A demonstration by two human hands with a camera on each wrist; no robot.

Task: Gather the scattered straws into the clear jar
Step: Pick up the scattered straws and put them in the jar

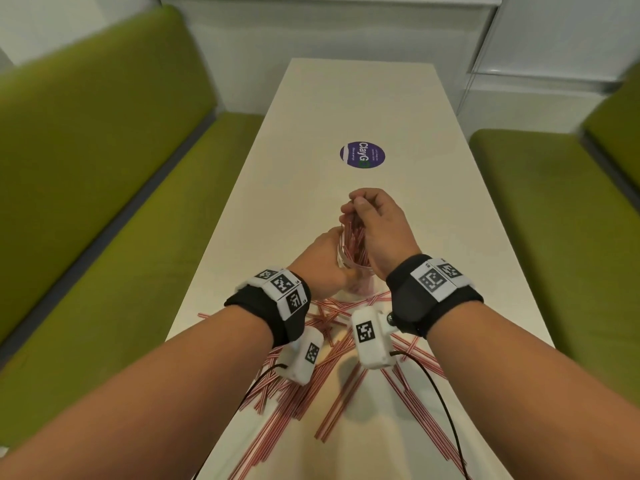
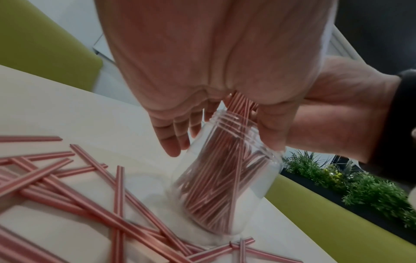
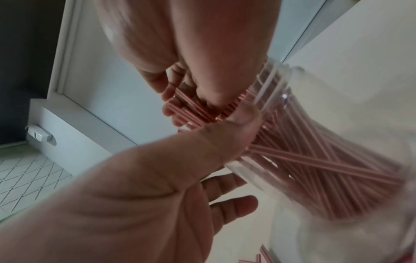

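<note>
jar: clear, tilted, base on the table, just past the loose pile; my hands are on it
bundle: many straws already in the jar, tops sticking out of the mouth
right hand: fingers curled round the bundle tops, feeding them in
left hand: wrapped round the jar wall, thumb near the rim, steadying it
loose straws: many scattered on the near table, under my wrists
progress: roughly half by my guess; seat this bundle, then collect the rest
</note>
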